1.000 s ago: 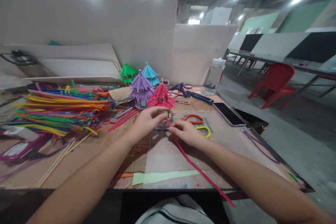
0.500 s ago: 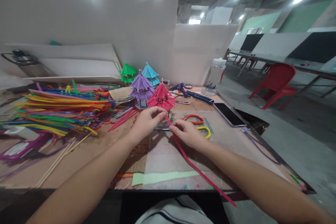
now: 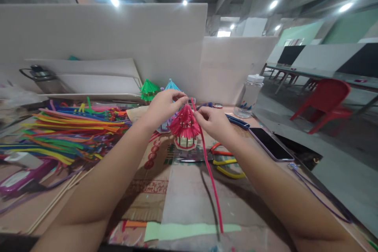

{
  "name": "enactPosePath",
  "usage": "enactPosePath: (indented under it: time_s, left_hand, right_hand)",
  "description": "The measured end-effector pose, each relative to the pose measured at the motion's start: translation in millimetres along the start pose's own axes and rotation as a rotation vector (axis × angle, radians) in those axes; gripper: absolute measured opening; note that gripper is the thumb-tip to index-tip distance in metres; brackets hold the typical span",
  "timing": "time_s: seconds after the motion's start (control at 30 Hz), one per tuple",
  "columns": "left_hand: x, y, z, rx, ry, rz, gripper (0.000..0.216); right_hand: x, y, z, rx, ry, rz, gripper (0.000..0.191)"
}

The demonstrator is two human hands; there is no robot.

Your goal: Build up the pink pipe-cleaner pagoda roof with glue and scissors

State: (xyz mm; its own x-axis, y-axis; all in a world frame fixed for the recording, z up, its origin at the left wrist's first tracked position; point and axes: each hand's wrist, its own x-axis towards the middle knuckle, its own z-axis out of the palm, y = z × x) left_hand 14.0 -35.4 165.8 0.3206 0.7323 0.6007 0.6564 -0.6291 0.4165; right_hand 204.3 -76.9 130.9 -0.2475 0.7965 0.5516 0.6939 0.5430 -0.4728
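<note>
I log one pink strip (image 3: pixel 209 165), pinched in my right hand (image 3: pixel 215 120), trailing near, now raised to the pink-roofed model's (image 3: pixel 185 126) peak, where work centres; left hand (image 3: pixel 165 106) narrowed beside it, hold unclear.

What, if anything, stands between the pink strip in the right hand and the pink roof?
Nothing visible does. The right hand holds the pink strip beside the pink roof, with the left hand near its tip. The scissors lie nearer the wearer, not between them.

Table (image 3: pixel 17 222) with phone (image 3: pixel 271 143), bottle (image 3: pixel 249 96), probably flattened cardboard (image 3: pixel 146 206)
</note>
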Motion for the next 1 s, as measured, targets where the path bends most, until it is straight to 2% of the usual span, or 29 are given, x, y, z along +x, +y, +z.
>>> enactPosePath:
  time_s: [0.27,0.57,0.8,1.0]
  left_hand:
    - [2,-3,14,-0.152,-0.044,-0.028,0.032]
    - [-2,-9,21,-0.341,-0.016,-0.107,0.026]
    - [-10,8,19,-0.294,0.012,-0.049,0.024]
    - [-9,4,23,-0.298,0.011,-0.045,0.025]
  right_hand:
    - [-15,1,5,-0.198,-0.099,-0.036,0.030]
    - [-22,8,13,-0.317,-0.103,-0.081,0.030]
    - [-25,1,10,-0.393,-0.078,-0.091,0.029]
    - [-26,1,10,-0.369,-0.091,-0.097,0.027]
